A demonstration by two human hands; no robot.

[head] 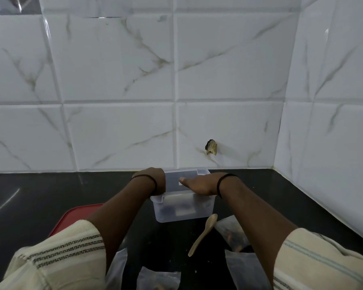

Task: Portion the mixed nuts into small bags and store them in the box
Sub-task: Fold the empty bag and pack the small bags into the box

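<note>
— Where's the box from where you stand?

— The clear rectangular plastic box [182,208] sits on the black glossy table [50,197], toward the far side, close to the white marble-look tiled wall [122,84]. Its clear lid [181,181] lies on top. Through the near wall I can make out something dark and something pale inside, too blurred to name.

— And the hands?

— Both are on the lid. The right hand [199,186] lies along the lid's right side with its thumb stretched out toward the middle; the fingers are hidden behind the palm, so I cannot tell how they sit. The left hand [153,174] is bent over the far left corner, and only the wrist and back of it show, so I cannot tell whether it is spread or gripping. Each wrist wears a thin black band, and both arms have cream striped sleeves pushed up.

— What else is on the table?

— A pale wooden spoon [202,234] lies just near of the box, angled. A small clear plastic bag with dark nuts [231,233] is right of the spoon, partly under the right forearm. At least 3 more clear bags [158,279] lie along the near edge. A red flat plastic lid [71,218] rests at the left, under the left arm.
</note>
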